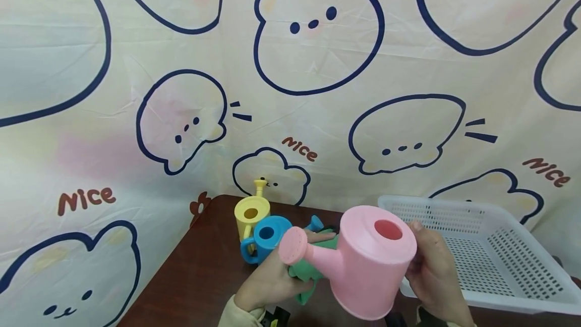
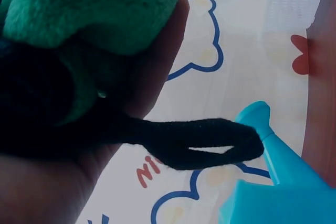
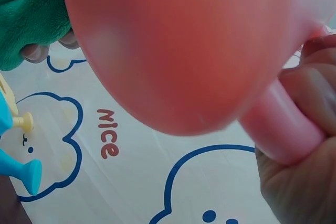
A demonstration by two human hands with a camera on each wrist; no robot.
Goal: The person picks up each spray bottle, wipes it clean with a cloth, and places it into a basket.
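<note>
A pink watering can [image 1: 363,256] is held up over the table by my right hand [image 1: 433,266], whose fingers wrap its handle [image 3: 283,124] in the right wrist view. Its spout points left, in front of my left hand [image 1: 268,284]. That left hand grips a bunched green plush cloth [image 1: 306,269], close beside the can. In the left wrist view, the cloth [image 2: 94,9] lies against the palm and fingers, and a black fabric loop [image 2: 205,128] hangs out from it. The can partly hides the cloth in the head view.
A blue watering can [image 1: 272,226] and a yellow watering can [image 1: 245,208] stand on the dark brown table [image 1: 195,266], behind the left hand. To the right sits a white perforated plastic basket [image 1: 481,299]. A cartoon-print curtain [image 1: 317,125] hangs behind the table.
</note>
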